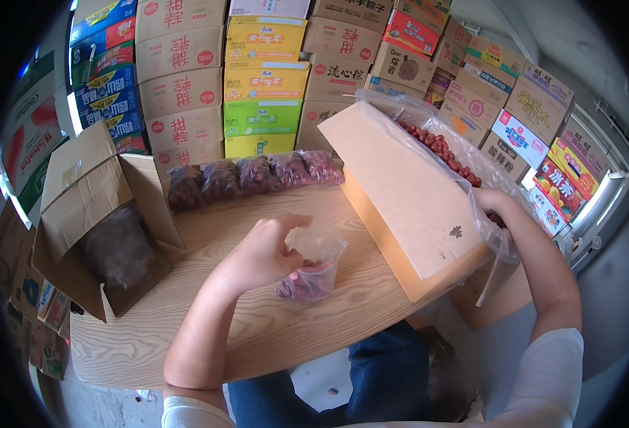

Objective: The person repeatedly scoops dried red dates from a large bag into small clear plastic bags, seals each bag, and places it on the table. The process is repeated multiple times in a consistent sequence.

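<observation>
My left hand (270,246) is at the left rim of a clear plastic bag (329,267) on the wooden table. Thumb and bent fingers close on the bag's edge, while the index finger reaches out over its mouth. Dark red dates (304,285) fill its lower part. On the right, my right hand (491,201) reaches into a large cardboard box (407,203) that is lined with clear plastic film (498,239). Red dates (439,151) show along the box's far side. The right fingers are hidden down inside the box.
Several filled bags of dates (256,175) stand in a row along the table's back edge. An open carton (79,196) on the left holds clear plastic bags (120,246). Stacked cartons (264,82) form a wall behind the wooden table (207,285).
</observation>
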A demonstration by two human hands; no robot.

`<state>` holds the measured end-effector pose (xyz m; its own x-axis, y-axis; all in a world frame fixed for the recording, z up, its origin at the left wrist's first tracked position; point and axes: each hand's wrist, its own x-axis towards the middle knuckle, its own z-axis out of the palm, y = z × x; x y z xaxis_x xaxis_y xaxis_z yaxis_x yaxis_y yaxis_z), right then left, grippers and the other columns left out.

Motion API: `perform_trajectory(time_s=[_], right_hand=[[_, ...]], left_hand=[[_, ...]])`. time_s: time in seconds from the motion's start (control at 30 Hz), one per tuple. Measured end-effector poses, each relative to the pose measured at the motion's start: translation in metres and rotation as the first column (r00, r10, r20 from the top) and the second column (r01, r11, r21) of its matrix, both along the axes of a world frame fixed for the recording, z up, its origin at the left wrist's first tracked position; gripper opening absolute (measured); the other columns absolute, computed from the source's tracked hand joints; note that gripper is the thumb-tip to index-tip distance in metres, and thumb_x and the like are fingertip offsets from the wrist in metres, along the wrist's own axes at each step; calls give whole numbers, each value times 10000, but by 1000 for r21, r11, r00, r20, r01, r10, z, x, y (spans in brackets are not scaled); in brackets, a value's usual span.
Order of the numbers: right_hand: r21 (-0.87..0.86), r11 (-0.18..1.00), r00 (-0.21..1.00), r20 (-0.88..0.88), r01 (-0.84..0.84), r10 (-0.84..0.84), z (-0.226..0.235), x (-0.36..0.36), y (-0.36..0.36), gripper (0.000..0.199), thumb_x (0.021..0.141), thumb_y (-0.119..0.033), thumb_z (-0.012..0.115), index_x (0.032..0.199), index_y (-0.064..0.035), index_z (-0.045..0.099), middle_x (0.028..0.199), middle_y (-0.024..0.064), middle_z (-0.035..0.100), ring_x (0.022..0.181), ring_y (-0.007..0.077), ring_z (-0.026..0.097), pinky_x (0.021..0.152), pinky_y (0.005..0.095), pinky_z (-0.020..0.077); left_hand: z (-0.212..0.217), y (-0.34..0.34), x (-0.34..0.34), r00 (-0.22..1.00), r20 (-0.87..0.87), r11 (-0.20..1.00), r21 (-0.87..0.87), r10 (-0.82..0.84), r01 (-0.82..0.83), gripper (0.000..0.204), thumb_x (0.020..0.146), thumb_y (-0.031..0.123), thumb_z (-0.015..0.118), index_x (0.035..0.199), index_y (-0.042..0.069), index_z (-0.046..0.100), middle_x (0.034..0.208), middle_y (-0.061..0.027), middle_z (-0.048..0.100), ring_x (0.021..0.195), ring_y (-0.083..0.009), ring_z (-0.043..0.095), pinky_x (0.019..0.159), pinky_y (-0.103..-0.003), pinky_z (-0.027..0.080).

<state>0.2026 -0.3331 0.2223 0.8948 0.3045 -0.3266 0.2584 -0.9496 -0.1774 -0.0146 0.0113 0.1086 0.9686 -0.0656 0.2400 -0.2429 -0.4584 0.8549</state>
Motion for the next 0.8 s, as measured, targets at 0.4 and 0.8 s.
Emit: perform_trajectory(time_s=[0.4, 0.8], right_hand=[[-25, 971, 970, 42, -239, 240, -31, 67, -39, 343, 880, -165, 615, 1186, -9, 613, 1159, 131, 663, 1020, 201, 614, 909, 349, 470], [112, 967, 965, 157, -228, 209, -16, 29, -14, 350, 982, -226, 473, 1270, -45, 556, 1164, 83, 635, 1029, 182, 589, 917, 315, 457]], left_hand=[[3, -2, 0, 999, -36, 1000, 9, -5, 6, 533, 704, -133, 509, 1237, -112, 525, 1185, -227, 621, 645, -192, 704, 572, -262, 533], [0, 0, -1, 1000, -14, 999, 35, 9, -8, 529, 710, -143, 507, 1238, -112, 523, 1212, -232, 606, 652, -202, 705, 602, -273, 550]])
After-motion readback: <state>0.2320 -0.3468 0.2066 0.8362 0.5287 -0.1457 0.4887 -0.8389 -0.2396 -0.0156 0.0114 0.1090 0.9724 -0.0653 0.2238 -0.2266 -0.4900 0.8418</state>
